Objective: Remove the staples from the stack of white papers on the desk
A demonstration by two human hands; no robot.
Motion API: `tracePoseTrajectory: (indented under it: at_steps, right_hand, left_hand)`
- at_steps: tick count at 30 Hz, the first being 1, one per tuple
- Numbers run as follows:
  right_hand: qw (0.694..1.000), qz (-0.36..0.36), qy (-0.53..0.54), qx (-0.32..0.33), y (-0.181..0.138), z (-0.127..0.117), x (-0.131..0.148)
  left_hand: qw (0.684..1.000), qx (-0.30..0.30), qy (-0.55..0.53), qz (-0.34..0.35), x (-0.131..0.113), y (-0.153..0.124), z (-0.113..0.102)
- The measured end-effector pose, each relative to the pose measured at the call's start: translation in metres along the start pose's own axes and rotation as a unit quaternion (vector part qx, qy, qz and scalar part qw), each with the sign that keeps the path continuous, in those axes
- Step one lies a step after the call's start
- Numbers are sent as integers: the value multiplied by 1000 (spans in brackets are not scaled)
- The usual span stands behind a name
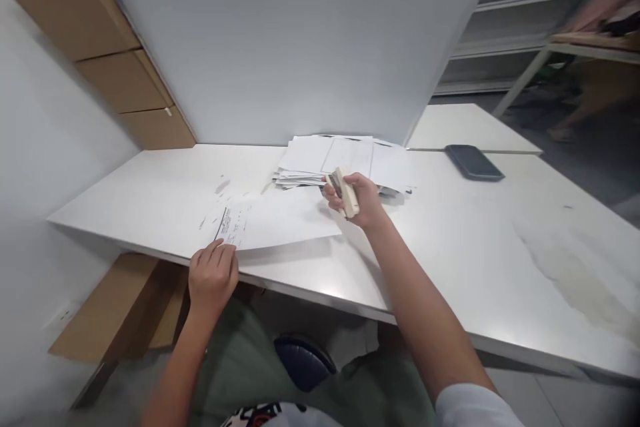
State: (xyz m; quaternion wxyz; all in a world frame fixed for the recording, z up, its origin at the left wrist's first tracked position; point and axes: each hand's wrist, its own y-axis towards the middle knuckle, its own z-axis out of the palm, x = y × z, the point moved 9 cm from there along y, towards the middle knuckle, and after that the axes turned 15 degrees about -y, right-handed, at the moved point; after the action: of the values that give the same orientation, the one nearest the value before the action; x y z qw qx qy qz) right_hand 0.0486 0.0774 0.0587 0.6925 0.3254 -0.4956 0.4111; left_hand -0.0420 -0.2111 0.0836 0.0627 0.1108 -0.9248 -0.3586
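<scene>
My right hand (361, 201) is closed around a cream stapler (346, 192), held at the far right corner of a white sheet (280, 223) lying on the white table (450, 240). At the table's near edge my left hand (213, 275) pinches the sheet's near left corner, where some printed lines show. Just beyond the stapler lies a loose pile of white papers (345, 159).
A large whiteboard (300, 40) leans upright at the back of the table. Brown cardboard boxes (110, 60) are stacked at the far left, another (115, 307) stands under the table. A dark tablet-like slab (473, 162) lies at the far right. Metal shelving (525, 20) stands beyond.
</scene>
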Motion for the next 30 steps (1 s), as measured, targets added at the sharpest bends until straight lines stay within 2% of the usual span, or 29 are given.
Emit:
tracePoseTrajectory:
  at_steps: [2,4,6,8,11,14,16,19,23,25,27,30]
  right_hand:
    - [1000,16,-12,23,-2,6,-6]
    - [999,47,-20,13,-2,6,-18]
    - [995,93,-32,-5,0,4,-35]
    - [988,143,-51,-10,-1,5,-54]
    - [980,189,-71,5,-4,13,-74]
    - [976,191,-93,42,-8,28,-82]
    - [973,193,-113,60,-11,38,-87]
    - [966,216,-130,66,-15,45,-96]
    - [956,247,-136,86,-22,51,-102]
    - [941,270,-141,148,-32,62,-104]
    - [909,306,-154,239,-48,77,-107]
    - [856,352,-173,336,-70,91,-113]
  left_hand:
    - [998,2,19,-53,17,-30,-10]
    - [991,8,34,-128,33,-56,-13]
    - [980,26,15,-198,40,-71,-6]
    - [969,73,-54,-229,29,-72,16]
    - [947,169,-171,-213,-8,-55,58]
    - [929,198,-202,-237,-23,-41,76]
    - [928,188,-227,-228,-26,-38,73]
    - [935,174,-259,-167,-27,-44,59]
    - [949,192,-220,-120,-18,-59,54]
    - [952,191,-215,-106,-16,-63,55]
    - [955,172,-223,-92,-21,-65,54]
    - [958,88,-247,-119,-28,-69,47]
